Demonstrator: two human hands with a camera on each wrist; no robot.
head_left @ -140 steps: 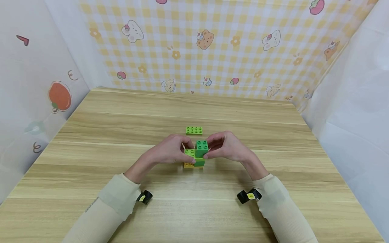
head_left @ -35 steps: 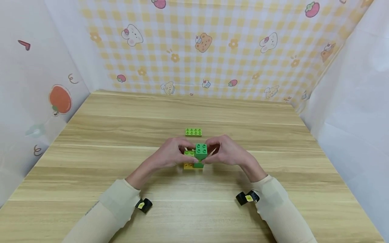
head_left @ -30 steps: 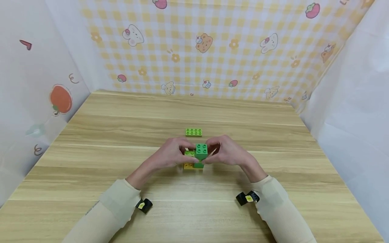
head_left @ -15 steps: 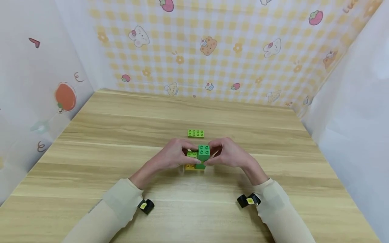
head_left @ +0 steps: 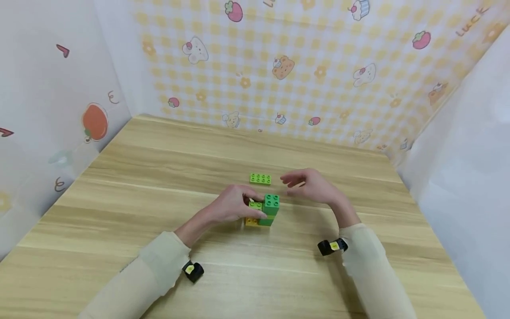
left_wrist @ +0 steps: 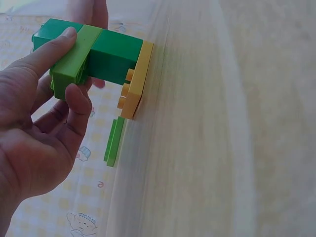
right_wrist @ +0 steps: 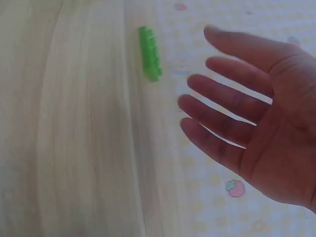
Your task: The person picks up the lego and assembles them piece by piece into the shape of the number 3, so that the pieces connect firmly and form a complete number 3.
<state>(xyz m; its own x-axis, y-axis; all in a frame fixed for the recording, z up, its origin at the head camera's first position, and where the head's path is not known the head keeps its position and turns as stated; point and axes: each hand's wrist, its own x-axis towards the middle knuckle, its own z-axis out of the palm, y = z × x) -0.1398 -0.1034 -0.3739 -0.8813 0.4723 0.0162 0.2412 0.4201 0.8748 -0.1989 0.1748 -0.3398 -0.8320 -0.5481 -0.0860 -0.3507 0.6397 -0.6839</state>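
A small stack of toy building bricks stands on the table in the head view. Its yellow base plate carries a green brick, a lime brick across it, and another green brick on top. The lime brick juts out to the left over bare studs of the base. My left hand grips that jutting end, thumb on its near side. My right hand is off the stack, up and to the right, holding nothing; the right wrist view shows its fingers spread and relaxed.
A loose lime plate lies flat just behind the stack, with its studs up. The wooden table ends at a checked cloth backdrop. White sheets hang at both sides.
My right hand has let go of the top green brick and moved up and right from it. My left hand keeps its grip on the lime brick. The head view has tilted slightly.
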